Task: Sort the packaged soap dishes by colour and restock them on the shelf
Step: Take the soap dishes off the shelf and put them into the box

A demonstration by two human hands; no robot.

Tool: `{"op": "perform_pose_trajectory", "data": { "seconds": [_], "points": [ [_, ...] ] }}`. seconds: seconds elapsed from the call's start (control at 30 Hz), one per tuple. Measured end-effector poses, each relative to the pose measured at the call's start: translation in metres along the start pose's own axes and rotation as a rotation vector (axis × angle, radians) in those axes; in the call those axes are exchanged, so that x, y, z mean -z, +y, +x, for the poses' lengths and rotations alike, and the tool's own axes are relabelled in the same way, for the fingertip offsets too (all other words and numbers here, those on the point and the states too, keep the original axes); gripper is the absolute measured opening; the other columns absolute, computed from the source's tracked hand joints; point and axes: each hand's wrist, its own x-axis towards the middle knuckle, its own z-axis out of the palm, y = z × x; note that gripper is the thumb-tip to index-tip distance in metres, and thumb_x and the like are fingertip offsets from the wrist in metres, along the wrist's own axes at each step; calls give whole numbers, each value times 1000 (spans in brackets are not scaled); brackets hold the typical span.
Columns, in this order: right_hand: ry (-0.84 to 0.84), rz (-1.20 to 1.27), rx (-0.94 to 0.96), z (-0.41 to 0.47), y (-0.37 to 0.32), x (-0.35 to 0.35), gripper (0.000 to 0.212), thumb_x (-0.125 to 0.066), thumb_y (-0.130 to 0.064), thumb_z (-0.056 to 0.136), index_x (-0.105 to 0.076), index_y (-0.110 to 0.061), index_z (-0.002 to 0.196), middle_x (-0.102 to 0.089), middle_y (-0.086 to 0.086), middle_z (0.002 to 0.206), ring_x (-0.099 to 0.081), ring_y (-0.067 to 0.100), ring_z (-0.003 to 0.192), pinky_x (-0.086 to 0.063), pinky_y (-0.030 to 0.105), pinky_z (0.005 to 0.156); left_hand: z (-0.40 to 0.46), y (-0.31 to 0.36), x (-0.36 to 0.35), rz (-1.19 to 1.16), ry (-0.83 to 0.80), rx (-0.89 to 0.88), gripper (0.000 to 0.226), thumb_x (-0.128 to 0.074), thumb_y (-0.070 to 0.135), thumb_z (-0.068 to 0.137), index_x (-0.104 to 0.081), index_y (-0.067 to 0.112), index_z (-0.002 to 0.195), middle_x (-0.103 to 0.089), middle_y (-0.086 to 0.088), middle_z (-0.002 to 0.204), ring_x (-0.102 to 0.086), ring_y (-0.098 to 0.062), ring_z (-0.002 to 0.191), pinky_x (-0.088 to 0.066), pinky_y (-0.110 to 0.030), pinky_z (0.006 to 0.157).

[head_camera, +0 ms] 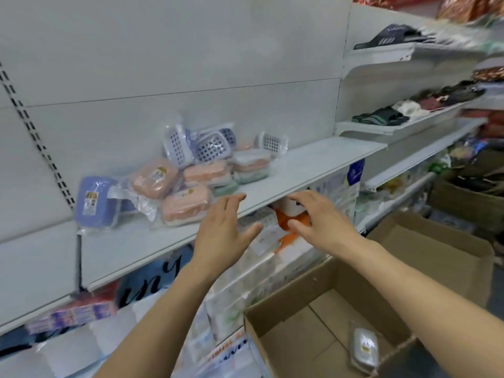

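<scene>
The packaged goods [275, 241] under the shelf [300, 170] sit half-hidden behind both hands; the slippers [409, 34] at the upper right smear into motion blur — the cardboard box [313, 317] is cut by the bottom edge.

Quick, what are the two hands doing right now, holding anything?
Left hand: open, fingers straight, holding nothing, in front of the shelf edge.
Right hand: open, fingers loosely bent, holding nothing.
</scene>
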Motion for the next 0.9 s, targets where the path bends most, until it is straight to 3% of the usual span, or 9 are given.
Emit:
{"op": "perform_pose_trajectory", "data": {
  "seconds": [0.1, 0.3, 0.47, 0.57, 0.73, 0.83, 0.9],
  "points": [
    [-1, 18, -17, 53, 46, 2, 57, -58, -42, 91, -37, -31, 143, -39, -6, 144, -38, 18, 132, -44, 45, 100, 65, -2, -24, 22, 9, 36, 66, -61, 51, 90, -37, 24, 145, -41, 1, 142, -41, -19, 129, -34, -31, 100],
    [-90, -1, -18, 146, 125, 6, 64, -62, -41, 90, -34, -28, 145, -34, -4, 147, -34, 20, 133, -40, 41, 103, 185, -16, -61, 123, 10, 117, 73, -66, 47, 87, -33, 21, 147, -27, -7, 154, -30, -28, 140, -31, -42, 114],
    [-165, -66, 10, 236, 176, -4, 79, -66, -46, 85, -24, -27, 149, -26, 1, 150, -32, 24, 133, -43, 41, 99, 253, -30, -89, 280, -83, 238, 81, -62, 55, 88, -22, 26, 152, -19, -8, 161, -24, -29, 146, -26, -43, 116],
    [-187, -64, 34, 297, 202, -20, 90, -72, -45, 81, -18, -24, 151, -21, 5, 153, -29, 27, 135, -43, 43, 99, 274, -46, -108, 420, -124, 307, 84, -57, 60, 88, -21, 21, 153, -23, -12, 159, -25, -31, 145, -25, -45, 118],
    [-244, -4, 74, 386, 235, -60, 115, -81, -44, 71, -4, -22, 153, -3, 4, 159, -10, 32, 143, -37, 53, 106, 291, -49, -131, 577, -161, 363, 67, -32, 55, 100, -20, 16, 154, -23, -8, 161, -14, -25, 149, -7, -45, 122],
    [-258, 19, 97, 425, 243, -82, 124, -85, -46, 65, 0, -25, 153, 2, 1, 160, -2, 31, 146, -31, 58, 109, 294, -39, -138, 686, -134, 362, 64, -22, 59, 97, -34, 23, 148, -43, -2, 152, -30, -21, 144, -5, -42, 120],
    [-284, 20, 113, 442, 243, -94, 126, -86, -46, 63, 0, -26, 152, -1, -1, 159, -4, 30, 145, -28, 58, 110, 296, -31, -140, 679, -104, 361, 53, -32, 56, 98, -45, 29, 143, -54, 0, 142, -41, -20, 136, -11, -41, 119]
  ]
}}
